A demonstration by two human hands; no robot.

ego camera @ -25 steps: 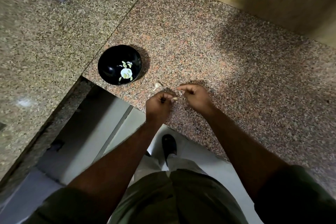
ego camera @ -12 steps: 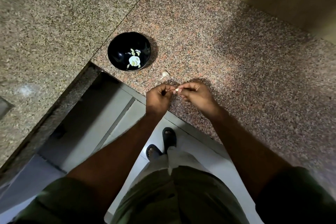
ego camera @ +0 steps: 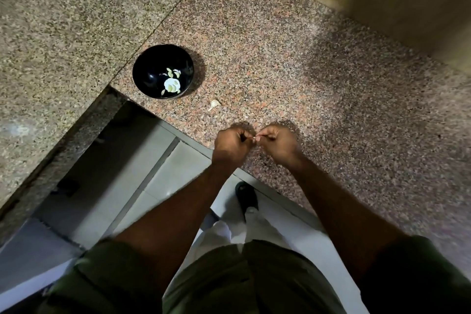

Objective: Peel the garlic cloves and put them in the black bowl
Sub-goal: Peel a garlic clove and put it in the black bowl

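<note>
Clove (ego camera: 255, 138) mostly hidden between fingers (ego camera: 265, 133)

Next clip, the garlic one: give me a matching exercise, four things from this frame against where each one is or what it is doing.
Things:
1. black bowl
2. loose garlic clove
3. left hand
4. dark shoe

Places or states:
A. on the floor below the counter edge
B. lying on the counter between bowl and hands
C. holds pale peeled pieces
D. pinching something small together with the right hand

Pairs: 1-C, 2-B, 3-D, 4-A
</note>
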